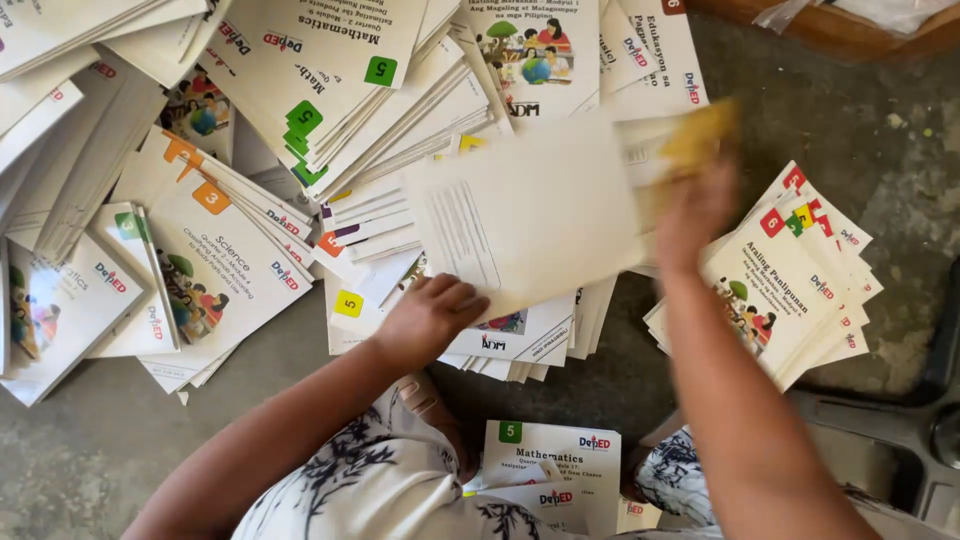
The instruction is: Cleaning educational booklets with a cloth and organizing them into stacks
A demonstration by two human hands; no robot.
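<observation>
Setting: a rough grey concrete floor [100, 440] strewn with loose stacks of thin white paperback school booklets; the person sits over them, seen from above.
Left hand: the left hand [432, 318] is curled, fingers bent around the near lower edge of a plain white back-side-up booklet [520, 215], gripping it from below.
Right hand: the right hand [695, 205] is motion-blurred, raised at the far right edge of the same booklet; I cannot tell whether it is open or closed. A blurred yellow cloth-like thing [700, 135] sits at its fingertips; contact looks likely, grip unclear.
Held booklet: lifted and tilted above the middle pile [520, 340], its blank cover facing up with faint print showing.
Middle pile: messy, fanned booklets directly beneath the held one, some with a yellow corner tab.
Right stack: a fanned stack with red corner tabs [790, 280], just beside the right forearm.
Left side: booklets with orange tabs [215, 260] and, further up, green tabs [330, 80], overlapping.
Lap: a green-tabbed booklet [555, 470] lies between the knees, against a floral white garment [380, 480].
Top right: edge of a brown cardboard box [830, 25].
</observation>
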